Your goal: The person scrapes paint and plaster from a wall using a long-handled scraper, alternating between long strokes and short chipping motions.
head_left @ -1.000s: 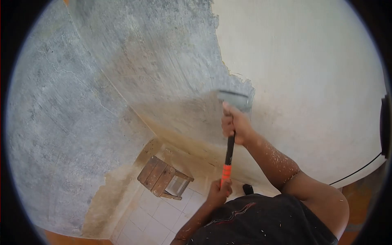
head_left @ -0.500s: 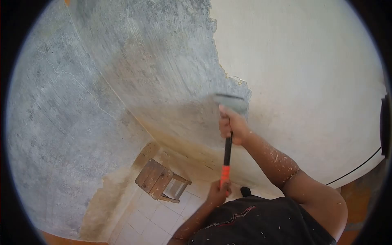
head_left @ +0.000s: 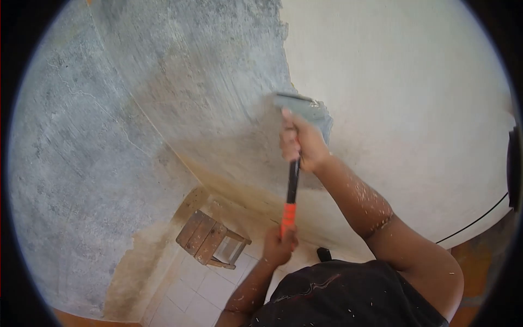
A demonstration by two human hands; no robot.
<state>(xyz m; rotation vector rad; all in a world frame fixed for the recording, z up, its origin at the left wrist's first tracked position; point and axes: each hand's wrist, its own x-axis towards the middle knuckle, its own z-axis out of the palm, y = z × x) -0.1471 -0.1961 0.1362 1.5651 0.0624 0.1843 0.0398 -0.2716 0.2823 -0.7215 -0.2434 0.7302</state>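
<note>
A long scraper [head_left: 292, 182] with a black and orange handle stands nearly upright against the wall. Its wide blade lies at the ragged edge between the bare grey surface [head_left: 218, 71] and the cream coating [head_left: 392, 82]. High on the shaft, just below the blade, my right hand [head_left: 301, 141] is wrapped round it. My left hand [head_left: 280, 245] grips the orange lower end. Small pale flakes cling to my right forearm.
A worn wooden stool [head_left: 210, 240] stands on the white tiled floor [head_left: 188, 291] in the corner at the lower left. A black cable [head_left: 474, 224] runs along the lower right of the wall.
Both hands and the scraper have moved up and slightly left, and the blade is higher along the coating's edge. My grip on the handle is unchanged.
</note>
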